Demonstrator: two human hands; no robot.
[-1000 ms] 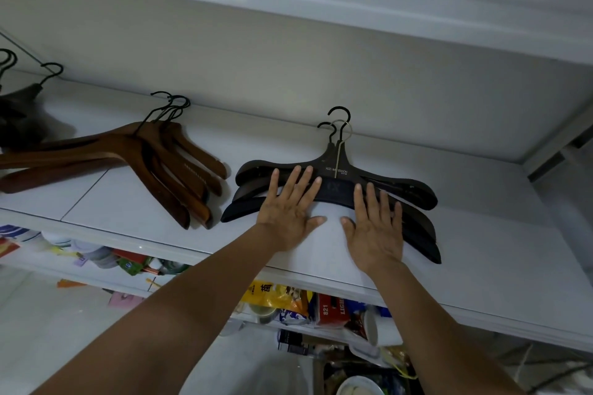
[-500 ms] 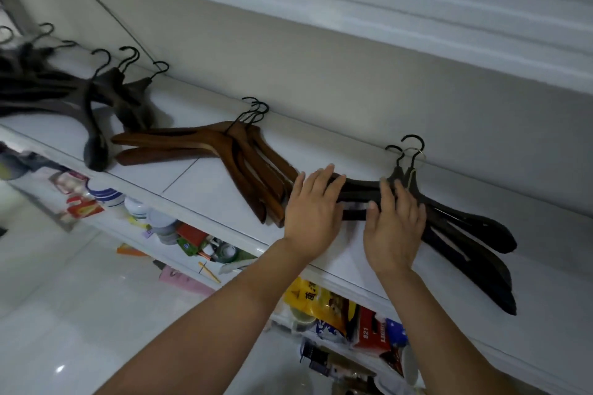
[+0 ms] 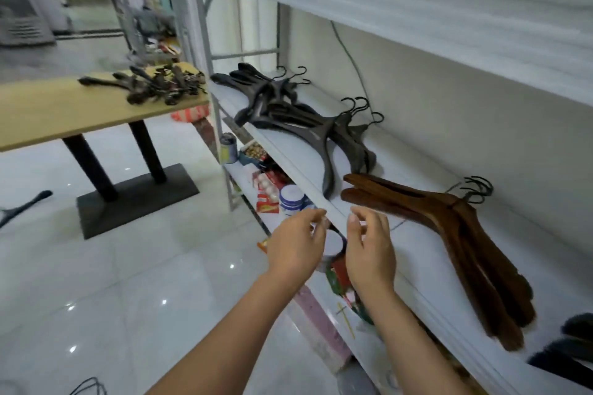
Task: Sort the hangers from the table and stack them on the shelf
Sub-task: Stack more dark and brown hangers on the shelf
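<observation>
Two hands, both empty. Left hand (image 3: 296, 244) and right hand (image 3: 370, 247) are raised side by side, close together but not touching, in front of the shelf's front edge. Fingers are loosely curled, thumbs toward each other, gripping nothing. Both forearms are bare and reach up from the bottom of the frame.

Just right of the right hand is one stack of brown wooden hangers (image 3: 449, 234) lying flat on the shelf (image 3: 407, 157). At least three, exact count unclear. Their hooks are toward the wall and their arms overhang the front edge.

Farther along the same shelf is a loose row of dark hangers (image 3: 305, 125), overlapping; five hooks can be made out. At the right edge of the frame are more black hangers (image 3: 571, 346), cut off, count unclear.

On the lower shelf (image 3: 237, 175) behind the hands: one white jar (image 3: 290, 199), a red box (image 3: 266, 202), one tin can (image 3: 227, 147), other packets, blurred.

Well apart to the left is one wooden counter (image 3: 64, 112) on a black pedestal, with one tangled pile of dark hangers (image 3: 150, 86) near its far end, too blurred to count. One black hanger (image 3: 22, 207) lies on the floor (image 3: 128, 282) at the left edge.
</observation>
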